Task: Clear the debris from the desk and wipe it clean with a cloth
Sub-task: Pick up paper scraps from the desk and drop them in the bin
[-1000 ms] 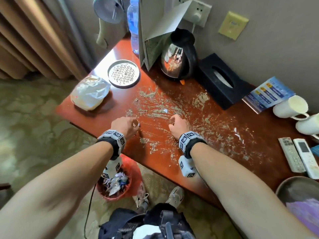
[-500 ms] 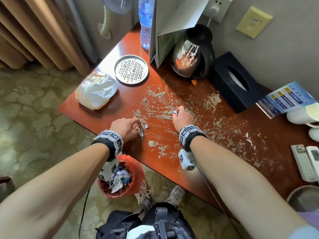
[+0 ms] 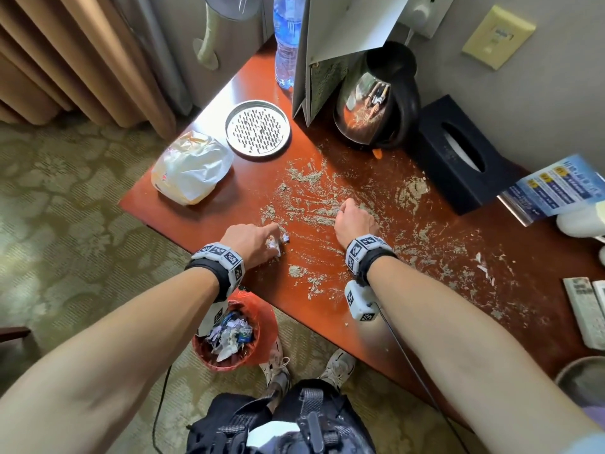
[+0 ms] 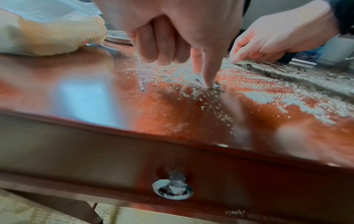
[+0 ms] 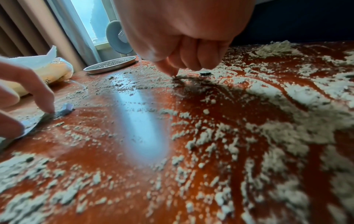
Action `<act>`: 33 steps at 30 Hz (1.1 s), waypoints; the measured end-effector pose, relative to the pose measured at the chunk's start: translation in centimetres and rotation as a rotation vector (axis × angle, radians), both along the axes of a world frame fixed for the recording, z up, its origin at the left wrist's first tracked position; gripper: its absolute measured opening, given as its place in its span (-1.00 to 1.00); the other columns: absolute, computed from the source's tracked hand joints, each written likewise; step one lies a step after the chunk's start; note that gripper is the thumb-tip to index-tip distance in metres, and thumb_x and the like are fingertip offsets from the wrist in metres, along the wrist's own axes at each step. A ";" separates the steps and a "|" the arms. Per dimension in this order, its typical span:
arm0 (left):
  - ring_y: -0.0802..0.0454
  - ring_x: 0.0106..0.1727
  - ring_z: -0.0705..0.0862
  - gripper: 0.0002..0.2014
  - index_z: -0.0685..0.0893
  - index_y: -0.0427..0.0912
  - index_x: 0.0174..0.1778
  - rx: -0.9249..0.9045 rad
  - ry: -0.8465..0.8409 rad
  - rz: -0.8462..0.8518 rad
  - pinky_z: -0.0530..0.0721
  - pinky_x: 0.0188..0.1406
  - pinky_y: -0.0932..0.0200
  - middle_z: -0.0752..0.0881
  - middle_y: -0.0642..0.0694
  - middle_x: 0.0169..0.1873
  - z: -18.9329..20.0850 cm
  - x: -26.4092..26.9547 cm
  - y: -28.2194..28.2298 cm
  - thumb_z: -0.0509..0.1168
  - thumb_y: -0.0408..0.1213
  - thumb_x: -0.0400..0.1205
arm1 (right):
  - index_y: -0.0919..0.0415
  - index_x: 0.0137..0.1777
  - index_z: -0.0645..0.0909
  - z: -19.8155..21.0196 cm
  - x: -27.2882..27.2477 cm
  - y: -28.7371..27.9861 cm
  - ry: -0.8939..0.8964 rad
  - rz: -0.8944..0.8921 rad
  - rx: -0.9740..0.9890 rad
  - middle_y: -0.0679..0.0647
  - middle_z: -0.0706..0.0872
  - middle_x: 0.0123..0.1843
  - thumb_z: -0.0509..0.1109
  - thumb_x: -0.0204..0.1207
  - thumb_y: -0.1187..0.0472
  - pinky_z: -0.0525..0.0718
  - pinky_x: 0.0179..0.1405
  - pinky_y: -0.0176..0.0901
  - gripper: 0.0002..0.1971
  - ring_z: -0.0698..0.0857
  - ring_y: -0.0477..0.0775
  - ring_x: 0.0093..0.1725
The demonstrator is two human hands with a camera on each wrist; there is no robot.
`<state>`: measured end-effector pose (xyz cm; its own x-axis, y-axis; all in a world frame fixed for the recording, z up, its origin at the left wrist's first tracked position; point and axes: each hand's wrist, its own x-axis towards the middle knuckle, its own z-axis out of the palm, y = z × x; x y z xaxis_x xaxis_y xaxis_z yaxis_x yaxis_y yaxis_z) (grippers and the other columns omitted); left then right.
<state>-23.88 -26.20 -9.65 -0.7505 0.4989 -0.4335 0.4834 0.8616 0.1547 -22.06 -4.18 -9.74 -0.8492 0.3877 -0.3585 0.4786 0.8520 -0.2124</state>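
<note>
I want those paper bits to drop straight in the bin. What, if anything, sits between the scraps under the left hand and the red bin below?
Nothing visible does. The left hand touches the paper scraps near the desk front edge, and the red bin stands on the floor just below, its top open; only crumbs lie nearby.

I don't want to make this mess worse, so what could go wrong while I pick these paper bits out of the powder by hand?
Dragging the left hand with its paper scraps toward the desk edge may spill grey powder on the carpet rather than into the red bin. The right hand could smear powder further. Powder also lies near the kettle and tissue box, where it may get pushed underneath.
</note>
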 end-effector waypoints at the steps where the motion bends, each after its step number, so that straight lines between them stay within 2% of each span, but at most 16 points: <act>1: -0.01 -0.26 0.57 -0.71 0.51 0.14 0.22 -0.001 0.006 0.001 0.52 -0.31 0.19 0.76 -0.01 -0.15 0.0 0.0 0.0 0.24 0.16 0.66 | 0.18 0.20 0.46 0.0 0.1 -0.1 0.001 0.000 -0.005 0.15 0.68 -0.07 0.07 0.74 0.25 0.51 0.03 0.06 -0.83 0.55 0.19 -0.08; 3: -0.01 -0.25 0.58 -0.72 0.52 0.14 0.20 0.001 0.002 0.010 0.52 -0.30 0.19 0.76 -0.01 -0.13 -0.1 0.0 0.1 0.25 0.16 0.65 | 0.18 0.21 0.47 0.0 0.3 -0.3 0.007 0.003 -0.019 0.14 0.69 -0.05 0.07 0.73 0.23 0.52 0.05 0.07 -0.82 0.56 0.19 -0.06; 5: -0.01 -0.21 0.60 -0.73 0.54 0.14 0.19 0.008 -0.005 0.016 0.53 -0.27 0.20 0.77 -0.02 -0.09 -0.1 -0.1 0.2 0.26 0.15 0.65 | 0.17 0.18 0.46 0.1 0.6 -0.5 0.007 0.015 -0.042 0.10 0.67 -0.12 0.08 0.72 0.22 0.49 -0.02 0.02 -0.84 0.57 0.17 -0.10; 7: -0.04 -0.12 0.66 -0.74 0.56 0.14 0.19 0.020 -0.009 0.019 0.56 -0.24 0.20 0.77 -0.02 -0.05 -0.2 -0.1 0.3 0.27 0.13 0.65 | 0.15 0.06 0.44 0.2 1.0 -0.9 0.001 0.037 -0.077 0.03 0.59 -0.27 0.11 0.69 0.21 0.46 -0.12 -0.04 -0.91 0.53 0.12 -0.20; 9: -0.07 -0.03 0.71 -0.76 0.59 0.14 0.18 0.018 -0.026 0.035 0.58 -0.19 0.17 0.76 -0.02 -0.02 -0.1 -0.1 0.5 0.27 0.10 0.66 | 0.13 -0.03 0.42 0.5 1.5 -1.4 0.009 0.061 -0.111 0.00 0.54 -0.33 0.13 0.66 0.18 0.43 -0.19 -0.08 -0.92 0.49 0.08 -0.28; 13: -0.09 0.03 0.71 -0.83 0.64 0.14 0.11 -0.006 -0.066 0.073 0.58 -0.13 0.14 0.75 -0.05 0.04 -0.2 0.2 0.5 0.24 0.04 0.69 | 0.10 -0.08 0.45 1.0 2.9 -2.7 -0.002 0.133 -0.162 -0.03 0.57 -0.34 0.18 0.64 0.14 0.45 -0.19 -0.11 -0.90 0.54 0.08 -0.29; 16: -0.12 0.08 0.71 -0.81 0.65 0.10 0.14 -0.017 -0.076 0.079 0.61 -0.05 0.10 0.74 -0.07 0.10 -0.2 0.3 0.7 0.21 0.00 0.70 | 0.09 -0.06 0.47 1.2 3.8 -3.8 -0.039 0.171 -0.179 -0.01 0.62 -0.27 0.20 0.63 0.10 0.48 -0.13 -0.09 -0.90 0.58 0.10 -0.23; 20: -0.11 0.00 0.70 -0.79 0.64 0.00 0.09 -0.027 -0.072 0.094 0.65 -0.03 0.08 0.74 -0.09 0.02 0.4 1.0 0.9 0.22 0.01 0.67 | 0.08 -0.10 0.43 1.8 4.8 -4.5 -0.066 0.200 -0.175 -0.01 0.63 -0.26 0.17 0.62 0.07 0.52 -0.06 -0.03 -0.88 0.60 0.14 -0.20; 25: -0.09 -0.17 0.64 -0.74 0.54 -0.06 0.00 0.025 -0.052 0.185 0.56 -0.23 0.10 0.73 -0.10 -0.10 1.4 3.2 -0.4 0.22 0.08 0.66 | 0.07 -0.11 0.43 2.7 6.1 -5.2 -0.077 0.263 -0.174 0.00 0.64 -0.26 0.16 0.60 0.06 0.59 -0.02 -0.01 -0.87 0.62 0.14 -0.20; 29: -0.05 -0.18 0.62 -0.79 0.52 -0.02 -0.03 0.064 -0.061 0.317 0.53 -0.22 0.13 0.65 -0.02 -0.17 2.7 5.6 -2.3 0.22 0.04 0.66 | 0.09 -0.10 0.47 3.3 7.3 -6.8 -0.063 0.358 -0.172 0.04 0.68 -0.24 0.17 0.59 0.03 0.61 -0.10 -0.02 -0.84 0.65 0.17 -0.21; 33: -0.13 -0.17 0.60 -0.79 0.52 -0.03 -0.18 0.110 -0.060 0.486 0.51 -0.19 0.11 0.67 -0.06 -0.20 3.3 8.7 -4.5 0.26 0.03 0.58 | 0.16 -0.12 0.50 3.7 8.6 -9.1 -0.059 0.426 -0.208 0.11 0.68 -0.22 0.12 0.60 0.02 0.57 -0.14 -0.02 -0.75 0.63 0.20 -0.21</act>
